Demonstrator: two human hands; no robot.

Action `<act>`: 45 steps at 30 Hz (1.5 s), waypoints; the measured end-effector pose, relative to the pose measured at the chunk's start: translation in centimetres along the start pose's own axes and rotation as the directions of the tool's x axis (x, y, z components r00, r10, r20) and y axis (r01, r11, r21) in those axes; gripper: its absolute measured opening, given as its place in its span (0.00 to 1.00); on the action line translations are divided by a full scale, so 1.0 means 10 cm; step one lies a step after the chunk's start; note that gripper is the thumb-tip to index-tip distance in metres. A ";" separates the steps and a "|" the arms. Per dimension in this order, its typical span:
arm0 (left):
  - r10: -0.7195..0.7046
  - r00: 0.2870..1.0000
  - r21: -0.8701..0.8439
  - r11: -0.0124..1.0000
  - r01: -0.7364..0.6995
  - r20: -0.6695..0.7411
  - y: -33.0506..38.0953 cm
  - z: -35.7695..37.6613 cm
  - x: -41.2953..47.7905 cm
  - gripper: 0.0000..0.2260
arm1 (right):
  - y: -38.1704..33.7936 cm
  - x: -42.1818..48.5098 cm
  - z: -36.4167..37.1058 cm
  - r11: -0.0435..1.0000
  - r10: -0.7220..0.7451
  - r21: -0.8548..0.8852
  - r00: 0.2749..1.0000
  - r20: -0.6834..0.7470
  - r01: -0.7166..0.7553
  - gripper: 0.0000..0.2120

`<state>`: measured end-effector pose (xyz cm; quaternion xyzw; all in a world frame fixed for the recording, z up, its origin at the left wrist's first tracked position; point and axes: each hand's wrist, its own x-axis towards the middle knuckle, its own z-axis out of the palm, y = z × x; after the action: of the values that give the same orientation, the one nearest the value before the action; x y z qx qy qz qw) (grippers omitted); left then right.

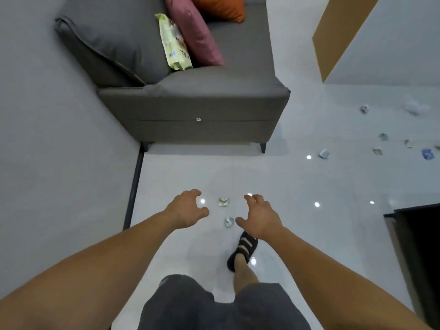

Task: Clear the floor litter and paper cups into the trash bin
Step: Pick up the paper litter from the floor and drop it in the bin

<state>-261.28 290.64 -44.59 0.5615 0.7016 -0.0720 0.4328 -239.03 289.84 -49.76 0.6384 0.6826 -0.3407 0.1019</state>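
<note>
Sofa (190, 103) ahead, crumpled scrap (223, 201) between left hand (188, 208) and right hand (259, 217), litter (324, 153) rightward

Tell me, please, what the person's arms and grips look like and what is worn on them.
The left forearm and right forearm are bare, with no sleeves in view. The left grip and right grip are ungloved hands; no watch, band or ring shows. Lower down are dark grey shorts and a black strapped sandal.

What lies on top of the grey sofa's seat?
A pale green packet, a pink cushion and an orange cushion lie on the sofa. Anything under the cushions is covered.
</note>
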 end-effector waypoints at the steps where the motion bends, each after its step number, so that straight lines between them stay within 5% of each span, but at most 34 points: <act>1: -0.011 0.999 0.019 1.000 0.011 0.031 0.01 0.04 0.19 0.30 | 0.07 0.16 0.05 1.000 0.012 0.008 1.000 0.024 -0.012 0.36; 7: -0.043 0.983 0.001 0.999 0.044 0.180 -0.21 0.72 1.76 0.29 | 0.63 1.39 0.90 0.994 0.105 0.025 0.983 0.154 -0.110 0.36; 15: -0.024 0.954 -0.034 0.999 0.035 0.299 -1.18 2.31 3.94 0.29 | 1.35 3.22 2.98 0.979 0.204 -0.020 0.957 0.205 -0.204 0.38; 23: -0.140 0.918 -0.105 0.976 0.191 0.372 -2.20 3.41 5.04 0.28 | 1.80 4.14 4.53 0.986 0.169 -0.043 0.952 0.254 -0.163 0.35; 28: -0.139 0.920 -0.300 0.918 0.258 0.366 -2.21 3.59 5.05 0.24 | 1.74 4.10 4.62 0.977 0.113 0.162 0.982 0.149 -0.137 0.35; 32: -0.063 0.938 -0.454 0.862 0.223 0.342 -1.97 3.40 4.89 0.17 | 1.37 3.97 4.21 0.898 -0.138 0.422 0.990 0.006 0.122 0.40; 35: -0.052 0.953 -0.577 0.786 0.224 0.300 -1.87 3.22 4.91 0.12 | 1.23 4.04 3.95 0.869 -0.185 0.454 0.980 -0.071 0.197 0.40; 41: -0.203 0.978 -0.470 0.859 0.205 0.056 -2.17 3.08 5.24 0.07 | 1.43 4.62 3.87 0.969 -0.218 0.105 0.975 -0.050 0.222 0.50; 45: -0.213 0.976 -0.336 0.917 0.215 0.044 -2.61 3.20 5.37 0.06 | 1.53 4.97 4.13 0.918 -0.239 -0.309 0.969 0.064 0.247 0.43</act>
<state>-266.33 301.47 -111.24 0.3982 0.7594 0.0012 0.5145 -245.07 304.42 -114.31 0.5200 0.8007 -0.2455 0.1677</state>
